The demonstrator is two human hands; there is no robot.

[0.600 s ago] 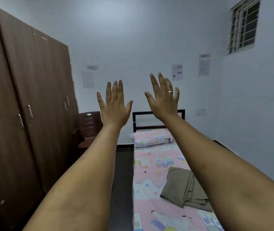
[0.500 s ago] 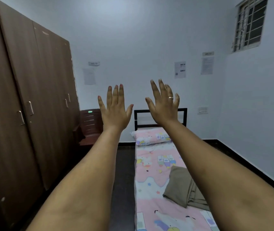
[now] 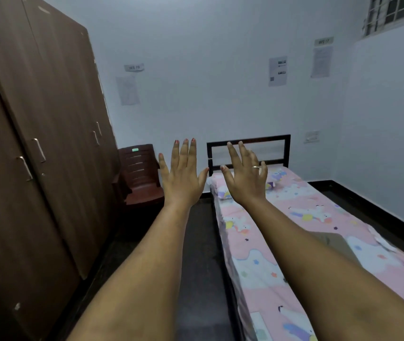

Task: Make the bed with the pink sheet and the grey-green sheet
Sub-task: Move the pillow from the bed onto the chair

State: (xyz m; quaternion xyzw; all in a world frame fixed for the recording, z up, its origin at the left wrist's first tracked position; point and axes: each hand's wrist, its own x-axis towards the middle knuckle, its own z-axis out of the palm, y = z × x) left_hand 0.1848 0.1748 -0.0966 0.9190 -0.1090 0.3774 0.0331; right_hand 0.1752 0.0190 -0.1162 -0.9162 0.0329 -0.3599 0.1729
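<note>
**Around the bed**

The bed point(image 3: 230, 274) has its headboard point(image 3: 269, 138) against the far wall. 1 spread sheet point(image 3: 265, 279) covers the bed. The pillow point(image 3: 222, 190) lies on it at the headboard end. The folded sheet point(image 3: 336, 242) lies nearer, partly behind the right forearm. Left of the bed's head stands 1 chair point(image 3: 139, 178), and the wardrobe point(image 3: 36, 143) lines the wall beyond the floor strip left of the bed.
</note>
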